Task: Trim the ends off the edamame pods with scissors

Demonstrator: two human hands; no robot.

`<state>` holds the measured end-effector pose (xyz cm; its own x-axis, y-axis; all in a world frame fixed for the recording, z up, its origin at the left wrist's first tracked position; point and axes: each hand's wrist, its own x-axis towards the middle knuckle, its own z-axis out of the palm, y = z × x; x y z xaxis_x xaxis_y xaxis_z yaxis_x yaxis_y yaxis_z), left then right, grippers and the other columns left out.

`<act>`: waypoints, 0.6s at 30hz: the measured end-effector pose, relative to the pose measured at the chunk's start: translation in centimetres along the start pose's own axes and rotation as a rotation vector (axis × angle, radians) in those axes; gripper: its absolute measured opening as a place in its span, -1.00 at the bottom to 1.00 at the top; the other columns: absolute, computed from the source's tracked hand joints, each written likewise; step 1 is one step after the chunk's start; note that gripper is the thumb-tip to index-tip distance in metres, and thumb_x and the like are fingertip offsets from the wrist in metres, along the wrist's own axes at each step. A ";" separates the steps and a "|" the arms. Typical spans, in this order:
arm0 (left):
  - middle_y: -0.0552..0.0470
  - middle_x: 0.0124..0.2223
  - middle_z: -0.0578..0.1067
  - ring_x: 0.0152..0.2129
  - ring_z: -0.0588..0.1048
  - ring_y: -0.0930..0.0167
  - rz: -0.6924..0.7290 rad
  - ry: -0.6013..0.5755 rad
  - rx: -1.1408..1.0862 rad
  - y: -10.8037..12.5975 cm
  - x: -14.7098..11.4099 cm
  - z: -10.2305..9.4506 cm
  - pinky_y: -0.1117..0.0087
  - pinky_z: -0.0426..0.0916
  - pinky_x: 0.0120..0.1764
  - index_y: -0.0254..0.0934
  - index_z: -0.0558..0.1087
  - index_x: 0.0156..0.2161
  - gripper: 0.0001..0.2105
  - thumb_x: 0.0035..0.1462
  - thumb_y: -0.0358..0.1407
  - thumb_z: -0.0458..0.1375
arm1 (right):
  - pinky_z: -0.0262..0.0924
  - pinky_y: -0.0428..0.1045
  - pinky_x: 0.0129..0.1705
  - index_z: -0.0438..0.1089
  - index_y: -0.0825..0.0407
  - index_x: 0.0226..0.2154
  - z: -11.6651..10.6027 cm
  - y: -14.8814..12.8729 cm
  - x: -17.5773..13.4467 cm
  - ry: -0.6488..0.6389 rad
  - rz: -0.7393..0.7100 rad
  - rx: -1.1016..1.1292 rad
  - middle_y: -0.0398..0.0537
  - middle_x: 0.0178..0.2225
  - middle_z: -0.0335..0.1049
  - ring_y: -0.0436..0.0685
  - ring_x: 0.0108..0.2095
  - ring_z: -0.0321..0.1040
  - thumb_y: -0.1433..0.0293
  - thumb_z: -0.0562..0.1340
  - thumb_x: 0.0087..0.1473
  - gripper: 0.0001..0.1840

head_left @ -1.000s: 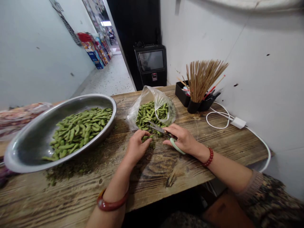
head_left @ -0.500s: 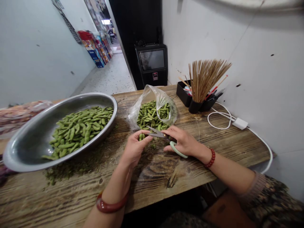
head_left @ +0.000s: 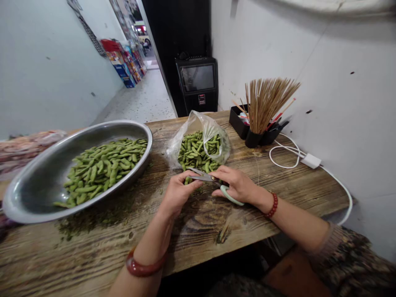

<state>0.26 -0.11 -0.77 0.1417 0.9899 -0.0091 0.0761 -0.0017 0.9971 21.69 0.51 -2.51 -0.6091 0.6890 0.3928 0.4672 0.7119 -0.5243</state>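
My left hand [head_left: 179,190] pinches a green edamame pod [head_left: 187,180], partly hidden by its fingers. In my right hand [head_left: 236,183] are scissors [head_left: 204,177] with pale green handles, their blades pointing left at the pod and slightly apart. Just beyond both hands sits a clear plastic bag [head_left: 176,142], its mouth open towards me, with many edamame pods [head_left: 198,148] inside. To the left, a wide metal basin [head_left: 40,173] holds a heap of edamame pods [head_left: 102,171].
Green trimmings [head_left: 89,220] lie along the basin's near side on the wooden table [head_left: 198,243]. At the back right stands a black holder [head_left: 239,123] with bamboo skewers [head_left: 267,103]. A white cable [head_left: 337,181] with an adapter runs along the wall. A bag of pinkish food [head_left: 27,150] lies far left.
The scissor blades have come closer together around the pod's end. My left hand has shifted slightly right, and the pod with it. The basin and bag stay put.
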 end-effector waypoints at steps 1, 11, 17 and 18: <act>0.03 -0.38 0.55 -0.38 0.45 0.40 0.005 -0.004 0.010 -0.1 0.0 -0.1 0.42 0.27 -0.20 -0.30 0.57 -0.41 -0.90 -0.13 -0.36 0.32 | 0.28 0.00 -0.19 0.28 0.04 0.05 0.0 0.1 -0.1 -0.003 0.001 -0.007 0.03 -0.20 0.33 0.14 -0.23 0.33 0.24 0.31 0.03 -0.46; 0.03 -0.36 0.55 -0.40 0.43 0.41 -0.083 -0.021 -0.054 -0.4 0.1 -0.2 0.42 0.26 -0.20 -0.31 0.56 -0.39 -0.85 -0.17 -0.34 0.34 | 0.28 -0.03 -0.22 0.26 0.04 0.08 0.0 0.2 -0.4 -0.036 0.031 -0.091 0.03 -0.19 0.35 0.12 -0.23 0.36 0.25 0.31 0.04 -0.43; 0.02 -0.36 0.56 -0.41 0.44 0.42 -0.143 -0.007 -0.088 -0.3 0.1 -0.3 0.43 0.26 -0.20 -0.32 0.56 -0.40 -0.83 -0.21 -0.35 0.36 | 0.27 -0.04 -0.24 0.26 0.03 0.08 0.0 0.2 -0.5 -0.042 0.028 -0.123 0.03 -0.18 0.36 0.11 -0.26 0.37 0.23 0.31 0.03 -0.44; 0.02 -0.36 0.56 -0.41 0.44 0.43 -0.148 -0.006 -0.089 -0.3 0.1 -0.3 0.43 0.26 -0.20 -0.32 0.56 -0.40 -0.82 -0.21 -0.36 0.37 | 0.27 -0.04 -0.25 0.27 0.03 0.07 0.0 0.2 -0.5 -0.042 0.024 -0.126 0.03 -0.18 0.36 0.11 -0.27 0.37 0.23 0.31 0.03 -0.44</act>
<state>-0.06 -0.01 -1.07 0.1417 0.9775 -0.1563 0.0087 0.1566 0.9876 22.11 0.32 -2.79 -0.6219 0.7014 0.3482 0.5567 0.7088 -0.4332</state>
